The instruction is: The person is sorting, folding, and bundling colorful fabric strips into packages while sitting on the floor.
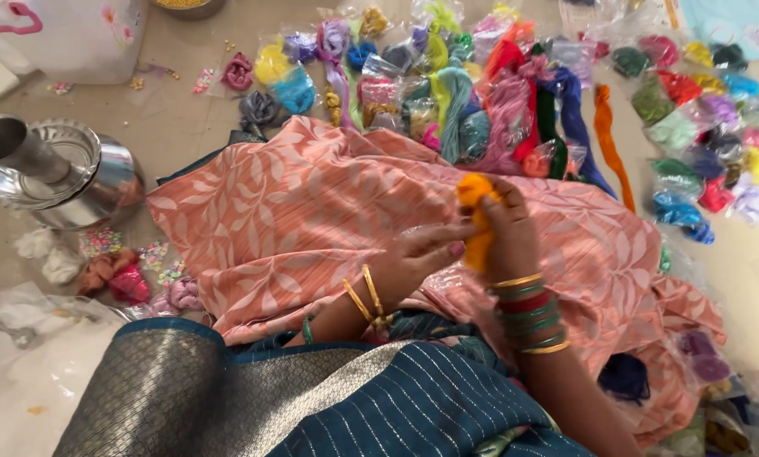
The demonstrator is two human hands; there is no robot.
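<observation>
1. The orange thread skein (477, 222) is sitting above the peach leaf-print cloth (295, 220) on the lap; it is looking soft, light and limp, best pinched mid-bundle.
2. The right hand (510, 233) is closing its fingers around the skein.
3. The left hand (417, 261) is touching its lower end, fingers half curled.

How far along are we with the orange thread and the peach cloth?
Done: peach leaf-print cloth is spread over the lap. In hand: right hand grips an orange thread bundle, left hand touching below it. Left: no stitching visible on the cloth; many coloured thread packets lie on the floor beyond.
</observation>
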